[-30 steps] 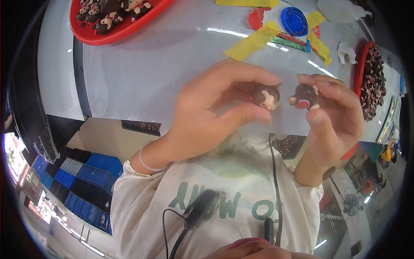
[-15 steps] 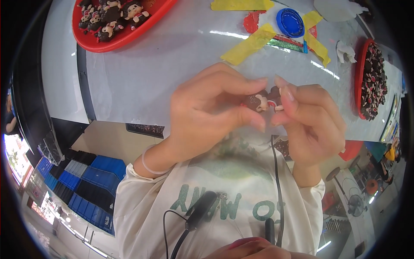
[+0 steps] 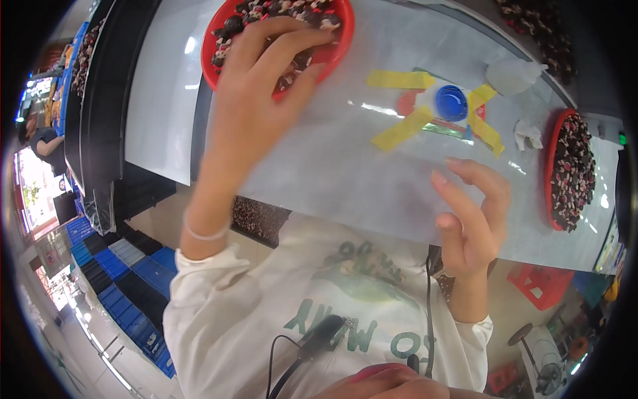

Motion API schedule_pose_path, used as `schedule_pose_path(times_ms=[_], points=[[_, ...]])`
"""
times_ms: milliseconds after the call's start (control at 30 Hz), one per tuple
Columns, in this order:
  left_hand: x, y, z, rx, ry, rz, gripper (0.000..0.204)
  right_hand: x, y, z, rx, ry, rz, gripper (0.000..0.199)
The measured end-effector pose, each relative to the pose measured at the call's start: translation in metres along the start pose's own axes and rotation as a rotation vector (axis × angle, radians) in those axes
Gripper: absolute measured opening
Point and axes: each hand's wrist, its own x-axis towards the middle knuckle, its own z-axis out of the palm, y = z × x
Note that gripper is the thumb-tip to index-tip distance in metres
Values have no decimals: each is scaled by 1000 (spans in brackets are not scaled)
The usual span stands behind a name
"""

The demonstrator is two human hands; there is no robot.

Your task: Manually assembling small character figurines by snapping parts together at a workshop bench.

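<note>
My left hand (image 3: 256,93) reaches over the red tray (image 3: 347,33) at the upper left, its fingers and thumb spread apart. Small dark brown, cream and red figurines (image 3: 232,25) fill the tray, partly covered by the hand. I make out nothing gripped in those fingers. My right hand (image 3: 475,223) hovers above the near right part of the table (image 3: 319,179), fingers apart and bent, holding nothing visible. Beyond it sits a round blue dish (image 3: 452,104), among strips of yellow tape (image 3: 402,130) on the tabletop.
A second red tray (image 3: 549,176) heaped with small brown, red and cream pieces stands at the right. A white bottle (image 3: 512,76) and crumpled tissue (image 3: 528,135) lie near it. Blue crates (image 3: 149,269) stand at the lower left; a dark cable hangs down my front.
The brown-haired figurine held between both hands is no longer in them. My left hand has moved up and left over the tray; my right hand has opened and dropped lower. The view has shifted.
</note>
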Motion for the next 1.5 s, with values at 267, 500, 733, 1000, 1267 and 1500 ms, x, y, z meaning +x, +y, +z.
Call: schedule_pose_path(times_ms=[267,500,733,1000,1267,1500], points=[[21,-54,-21,270,-46,-175,22,-19,31,-44,-96,122,116,33],[34,-38,-15,231,-239,-223,29,-11,82,-122,-590,201,303,24],[98,-20,-33,333,-360,-45,33,-3,106,-127,-665,256,291,18],[194,51,104,-127,-532,20,19,-19,112,-148,-90,532,408,20],[214,5,134,67,-336,207,14,-56,98,-162,153,617,565,25],[130,14,39,-420,-326,-22,20,-53,72,-139,304,496,528,31]])
